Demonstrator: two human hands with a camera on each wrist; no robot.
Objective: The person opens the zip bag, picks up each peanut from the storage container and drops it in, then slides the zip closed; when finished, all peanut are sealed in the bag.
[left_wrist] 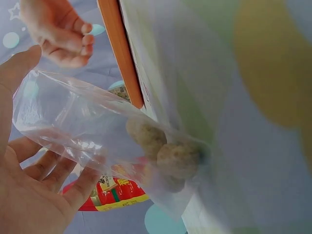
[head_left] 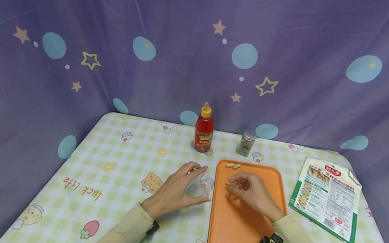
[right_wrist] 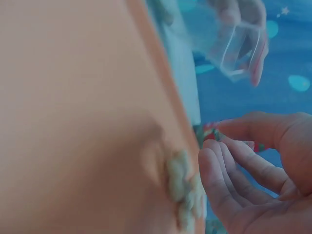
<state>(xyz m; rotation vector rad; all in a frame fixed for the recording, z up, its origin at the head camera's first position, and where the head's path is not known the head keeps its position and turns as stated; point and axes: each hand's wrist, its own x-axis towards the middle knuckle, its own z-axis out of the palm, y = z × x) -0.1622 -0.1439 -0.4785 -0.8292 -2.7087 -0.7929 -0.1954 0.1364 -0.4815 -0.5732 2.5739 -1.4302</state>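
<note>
Separately, the hands [head_left: 175, 191] [head_left: 253, 192] hold a clear bag [left_wrist: 83, 117] and a peanut [head_left: 228, 184]

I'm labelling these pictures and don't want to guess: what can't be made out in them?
1) How many peanuts the clear bag holds: left wrist view; they overlap and blur behind the plastic.
2) Fine print on the packet: head view; too small.
3) What the small jar contains: head view; too small.
4) Upper ends of the sleeves: head view; cut off by the bottom edge.
</note>
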